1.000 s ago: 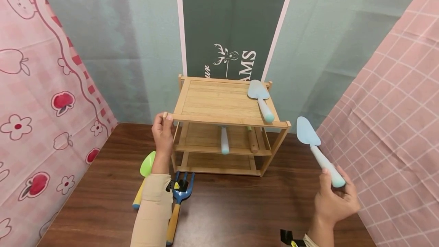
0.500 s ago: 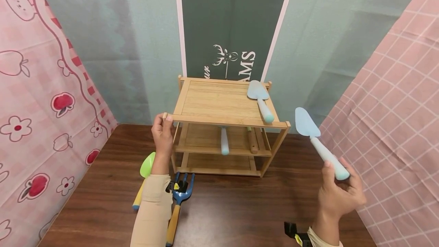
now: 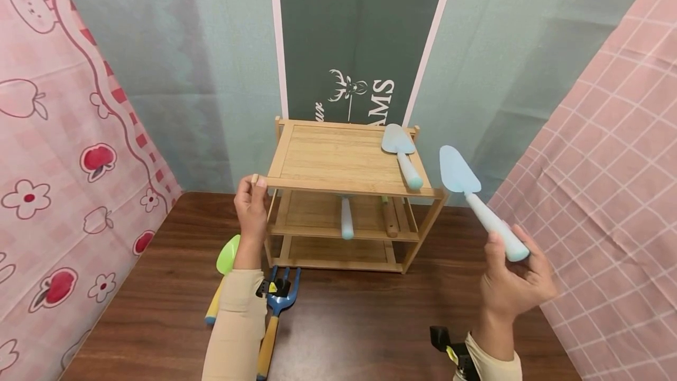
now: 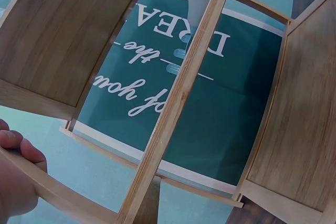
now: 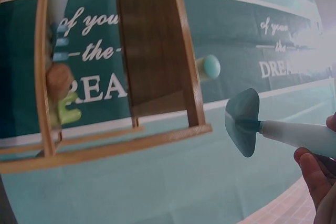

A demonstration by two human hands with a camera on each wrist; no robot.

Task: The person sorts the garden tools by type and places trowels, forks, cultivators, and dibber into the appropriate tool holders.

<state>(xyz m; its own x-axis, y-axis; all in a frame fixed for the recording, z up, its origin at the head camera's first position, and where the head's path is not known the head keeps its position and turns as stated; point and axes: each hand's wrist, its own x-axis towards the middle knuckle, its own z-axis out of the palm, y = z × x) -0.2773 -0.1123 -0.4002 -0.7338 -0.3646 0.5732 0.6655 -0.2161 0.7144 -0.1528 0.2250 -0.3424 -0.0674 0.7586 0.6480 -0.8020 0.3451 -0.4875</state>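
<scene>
My left hand [image 3: 251, 207] grips the front left corner of the three-tier wooden shelf [image 3: 333, 154]. In my right hand [image 3: 517, 284], held by its pale handle, is a light blue garden trowel [image 3: 459, 170]. It is in the air right of the shelf, blade pointing up and away, apart from the wood. A similar trowel [image 3: 406, 163] lies on the right side of the top tier. On the middle tier lie a pale-handled tool [image 3: 346, 219], whose blue prongs [image 5: 61, 48] show in the right wrist view, and a brown-handled tool [image 3: 390, 217] with a green end [image 5: 68, 113].
On the brown table [image 3: 365, 322], left of centre, lie a blue garden fork [image 3: 281, 298] and a green trowel [image 3: 227, 256] with a yellow handle, both partly behind my left forearm. Cloth walls enclose the back and both sides.
My right hand has raised the trowel, bringing it closer to the shelf's upper right corner. The left hand keeps its grip, and the shelf stays put.
</scene>
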